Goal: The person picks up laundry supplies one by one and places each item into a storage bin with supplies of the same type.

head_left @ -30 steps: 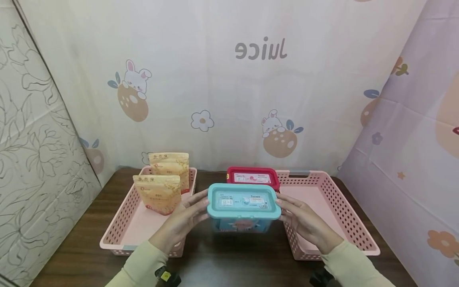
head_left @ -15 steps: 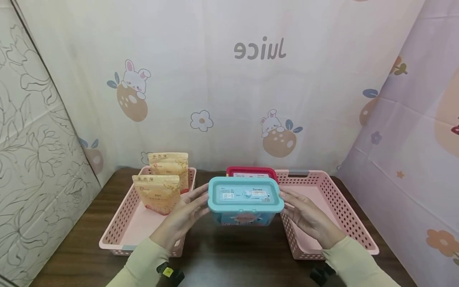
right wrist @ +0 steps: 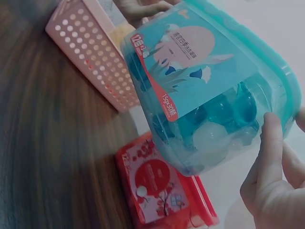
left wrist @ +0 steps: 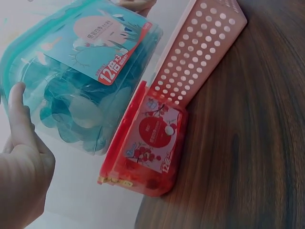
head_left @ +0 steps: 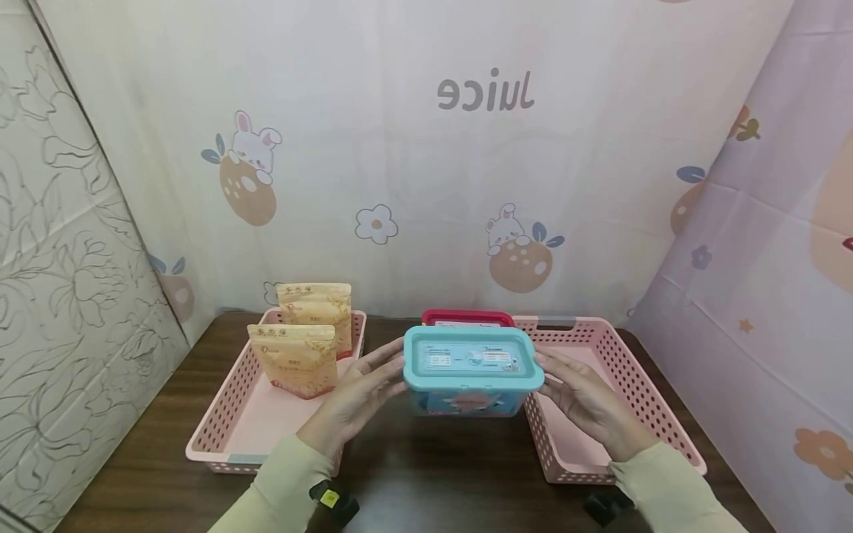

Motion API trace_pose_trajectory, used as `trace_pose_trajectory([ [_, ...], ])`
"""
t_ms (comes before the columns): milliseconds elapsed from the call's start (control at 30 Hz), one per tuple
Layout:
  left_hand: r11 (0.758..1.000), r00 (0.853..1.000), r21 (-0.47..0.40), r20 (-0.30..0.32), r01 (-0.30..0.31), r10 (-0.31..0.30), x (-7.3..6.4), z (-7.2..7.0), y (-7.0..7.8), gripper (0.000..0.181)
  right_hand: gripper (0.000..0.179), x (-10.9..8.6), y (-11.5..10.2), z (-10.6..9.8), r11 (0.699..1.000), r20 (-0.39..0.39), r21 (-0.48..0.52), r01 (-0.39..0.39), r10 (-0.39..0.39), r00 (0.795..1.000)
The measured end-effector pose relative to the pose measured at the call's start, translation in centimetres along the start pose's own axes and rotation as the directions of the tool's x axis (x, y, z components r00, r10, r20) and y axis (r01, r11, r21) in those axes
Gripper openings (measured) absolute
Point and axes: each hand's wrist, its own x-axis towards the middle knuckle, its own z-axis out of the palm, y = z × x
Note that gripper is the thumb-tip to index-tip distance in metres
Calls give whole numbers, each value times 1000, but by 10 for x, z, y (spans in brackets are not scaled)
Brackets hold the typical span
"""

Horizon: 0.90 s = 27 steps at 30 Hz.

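Both hands hold a teal lidded box of laundry pods (head_left: 474, 360) by its two short ends, raised above the table. My left hand (head_left: 360, 396) grips the left end and my right hand (head_left: 593, 403) the right end. In the left wrist view, a thumb (left wrist: 19, 114) presses the clear wall of the box, where teal and white pods show. The right wrist view has the other thumb (right wrist: 270, 148) on the opposite end. Behind the teal box stands a red laundry pod box (head_left: 468, 317), mostly hidden in the head view but plain in the left wrist view.
At left, a pink perforated basket (head_left: 220, 414) holds two yellow stand-up pouches, the front pouch (head_left: 296, 360) leaning. A second pink basket (head_left: 640, 385) sits at right, close to the red box. The dark wooden table (head_left: 426, 481) backs onto a printed curtain (head_left: 373, 148).
The teal box has risen slightly and then shifted right, with both hands moving along with it. It covers more of the red box. Baskets and pouches stay put.
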Motion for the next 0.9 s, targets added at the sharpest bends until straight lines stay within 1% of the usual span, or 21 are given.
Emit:
trace_pose_trajectory([
  [100,1000,1000,-14,13,0,0,4,5,-3,54,23,-1,-1,-6,1000,17,21,5,-6,1000],
  [267,1000,1000,-27,9,3,-3,8,13,-6,52,27,-2,-3,-15,999,38,36,7,-9,999],
  [467,999,1000,-35,31,2,0,14,22,-10,53,27,-5,-6,-24,999,21,31,24,-24,999],
  [700,997,996,-81,91,-6,14,20,34,-17,53,29,-12,-9,-39,998,28,17,58,-59,998],
  [833,996,995,-94,98,6,3,25,44,-21,53,31,-17,-12,-48,997,19,26,69,-69,997],
  [900,995,996,-98,93,15,-6,28,49,-23,52,31,-20,-14,-52,997,0,34,64,-64,998],
])
